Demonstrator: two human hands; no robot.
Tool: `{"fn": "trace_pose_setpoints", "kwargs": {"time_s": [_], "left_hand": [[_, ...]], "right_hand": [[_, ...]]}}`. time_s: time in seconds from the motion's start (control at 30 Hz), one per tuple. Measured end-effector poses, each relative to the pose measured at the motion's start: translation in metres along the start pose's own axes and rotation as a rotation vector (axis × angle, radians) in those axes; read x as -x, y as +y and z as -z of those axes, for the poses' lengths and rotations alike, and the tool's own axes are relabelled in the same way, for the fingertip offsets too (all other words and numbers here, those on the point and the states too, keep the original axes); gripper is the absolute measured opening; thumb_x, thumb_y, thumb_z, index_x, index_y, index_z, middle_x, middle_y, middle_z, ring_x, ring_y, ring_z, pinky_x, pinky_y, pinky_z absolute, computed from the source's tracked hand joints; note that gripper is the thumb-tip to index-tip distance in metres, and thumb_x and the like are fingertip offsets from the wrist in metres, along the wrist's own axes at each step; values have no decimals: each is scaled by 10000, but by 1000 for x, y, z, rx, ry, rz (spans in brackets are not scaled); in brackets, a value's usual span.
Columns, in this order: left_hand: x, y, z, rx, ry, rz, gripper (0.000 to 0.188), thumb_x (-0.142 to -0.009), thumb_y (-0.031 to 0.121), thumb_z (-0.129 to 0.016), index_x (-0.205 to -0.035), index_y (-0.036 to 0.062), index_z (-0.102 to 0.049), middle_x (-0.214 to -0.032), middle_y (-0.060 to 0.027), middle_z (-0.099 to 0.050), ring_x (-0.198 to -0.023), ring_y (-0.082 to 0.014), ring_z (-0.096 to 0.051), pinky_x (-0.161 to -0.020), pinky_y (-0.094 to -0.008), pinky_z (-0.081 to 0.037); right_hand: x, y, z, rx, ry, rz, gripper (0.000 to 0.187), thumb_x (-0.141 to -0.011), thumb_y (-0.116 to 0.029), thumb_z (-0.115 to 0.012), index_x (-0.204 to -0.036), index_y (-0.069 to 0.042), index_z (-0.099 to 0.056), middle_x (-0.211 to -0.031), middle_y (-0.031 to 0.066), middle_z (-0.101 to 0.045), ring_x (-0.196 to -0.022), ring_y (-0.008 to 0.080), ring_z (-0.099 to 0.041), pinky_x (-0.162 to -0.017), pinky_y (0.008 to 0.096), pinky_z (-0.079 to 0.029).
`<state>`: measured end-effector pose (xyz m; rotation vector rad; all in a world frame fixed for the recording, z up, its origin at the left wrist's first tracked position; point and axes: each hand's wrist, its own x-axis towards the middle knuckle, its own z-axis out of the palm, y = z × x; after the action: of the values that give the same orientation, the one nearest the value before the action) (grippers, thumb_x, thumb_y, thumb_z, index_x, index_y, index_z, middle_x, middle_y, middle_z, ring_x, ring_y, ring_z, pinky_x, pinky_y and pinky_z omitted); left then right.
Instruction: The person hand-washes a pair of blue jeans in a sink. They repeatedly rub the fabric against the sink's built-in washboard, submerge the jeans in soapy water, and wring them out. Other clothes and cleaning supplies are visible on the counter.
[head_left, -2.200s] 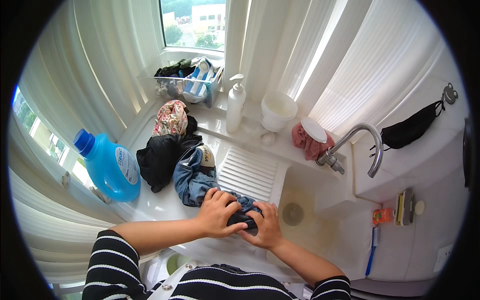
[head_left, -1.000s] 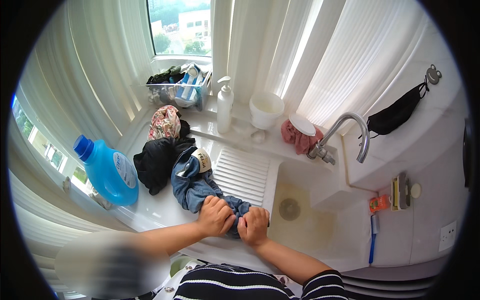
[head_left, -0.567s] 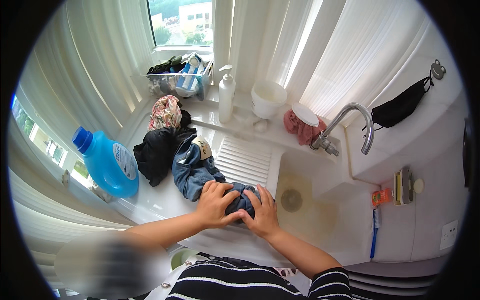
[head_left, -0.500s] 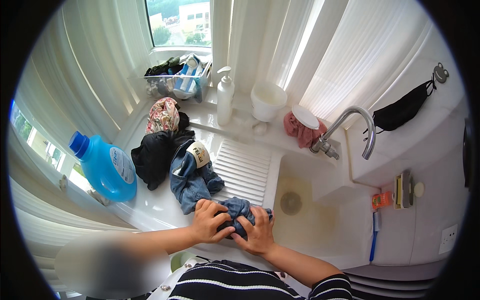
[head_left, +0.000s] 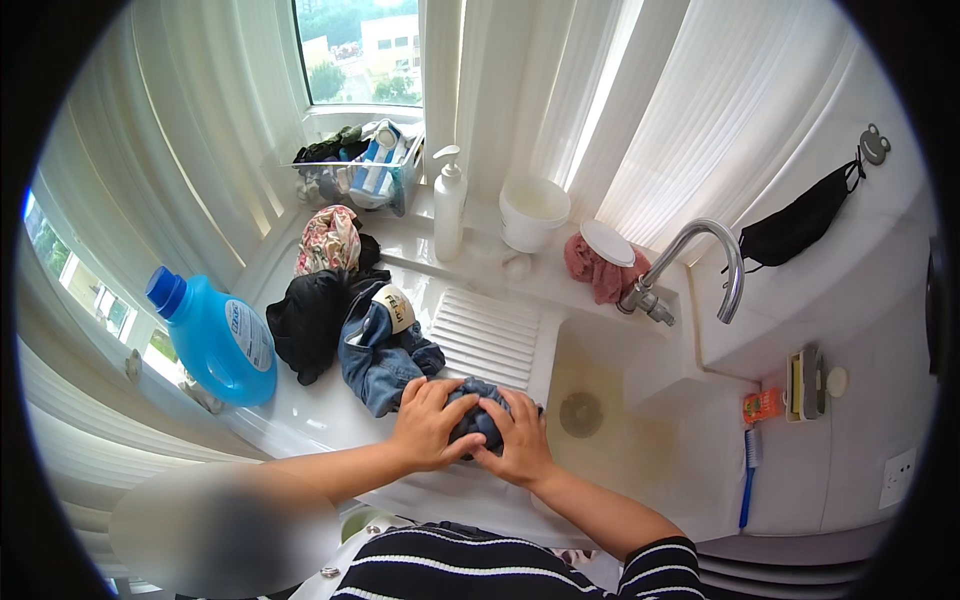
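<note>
A blue denim garment (head_left: 376, 362) with a cream patch lies on the white ribbed washboard (head_left: 486, 338) and the counter beside it. One end is bunched up at the washboard's near side. My left hand (head_left: 436, 424) and my right hand (head_left: 515, 436) are both wrapped round that bunch, side by side, thumbs toward me. Cloth shows between the fingers; part of the bunch is hidden under them. Touching the garment's left side is a crumpled black cloth (head_left: 303, 322), and a floral cloth (head_left: 327, 242) sits behind that.
To the left stands a blue detergent bottle (head_left: 222, 340). A white pump bottle (head_left: 449, 212), a white tub (head_left: 534, 214) and a pink cloth (head_left: 600, 272) line the back. Right of the washboard is the sink (head_left: 650, 470) with cloudy water, under a metal faucet (head_left: 738, 270). A blue brush (head_left: 750, 480) leans against the wall.
Both hands have pushed slightly away from me with the bunched denim, drawing closer together over it. The view has tilted a little; the other things keep their places.
</note>
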<state>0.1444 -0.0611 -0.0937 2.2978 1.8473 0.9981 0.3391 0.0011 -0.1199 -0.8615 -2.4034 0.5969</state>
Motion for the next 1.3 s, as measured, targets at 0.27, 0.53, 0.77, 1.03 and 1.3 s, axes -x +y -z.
{"fn": "trace_pose_setpoints", "kwargs": {"time_s": [0.27,0.53,0.77,1.03,1.3], "left_hand": [[-109,-64,-58,17,120,609,387,-930,431,-551,-968,57,-641,-1004,-178,-658,-974,-406,-581,-895,-541,-384],[-18,-11,-6,129,-58,125,538,-872,508,-613,-1119,30,-627,-1025,-171,-644,-1030,-350,-582,-961,-510,-337],[-69,-39,-47,65,122,155,207,-857,286,-613,-871,83,-581,-882,-144,-582,-835,-334,-535,-742,-458,-371],[-67,-29,-21,350,-322,403,648,-898,636,-480,-1277,126,-612,-1203,-217,-595,-1209,-407,-502,-1081,-643,-199],[-70,-48,-68,58,101,144,375,-848,484,-626,-940,126,-692,-910,-95,-609,-860,-293,-545,-814,-459,-355]], "right_hand": [[-132,39,-31,172,263,-266,256,-844,-290,-586,-946,-72,-671,-1114,133,-582,-1092,326,-525,-900,505,-378],[-26,20,-6,-122,-45,-128,541,-861,-491,-590,-1307,-187,-562,-1374,161,-467,-1304,358,-394,-1030,622,-287],[-81,36,-37,28,307,-177,161,-806,-219,-528,-870,-129,-645,-914,72,-610,-925,287,-553,-837,462,-373],[-63,36,-11,-150,-96,-315,533,-884,-437,-589,-1305,-114,-544,-1329,169,-495,-1283,375,-412,-1023,588,-340],[-67,55,-34,201,118,-101,558,-748,-488,-627,-1114,-69,-584,-1088,110,-554,-1098,329,-509,-1019,679,-264]]}}
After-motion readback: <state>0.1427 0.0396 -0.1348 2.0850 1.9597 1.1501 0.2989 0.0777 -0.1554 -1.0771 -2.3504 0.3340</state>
